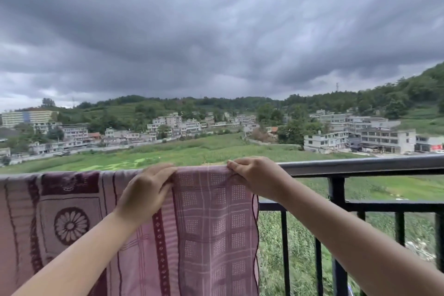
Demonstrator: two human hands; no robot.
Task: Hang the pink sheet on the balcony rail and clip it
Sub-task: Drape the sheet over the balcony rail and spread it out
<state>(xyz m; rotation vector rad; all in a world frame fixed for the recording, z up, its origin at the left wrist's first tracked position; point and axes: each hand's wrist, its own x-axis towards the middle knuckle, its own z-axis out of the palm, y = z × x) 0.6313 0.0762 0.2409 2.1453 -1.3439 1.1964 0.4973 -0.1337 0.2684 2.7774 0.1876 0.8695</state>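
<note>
The pink sheet (206,223), patterned with dark maroon stripes, squares and a flower wheel, hangs draped over the dark balcony rail (360,165) and covers its left part. My left hand (144,192) pinches a fold of the sheet at the top of the rail. A little to the right, my right hand (254,178) grips the sheet's top edge near its right border. No clip shows in view.
The bare rail runs on to the right, with black vertical bars (284,247) and a thick post (336,199) below it. Beyond lie a green field, village buildings and hills under dark clouds.
</note>
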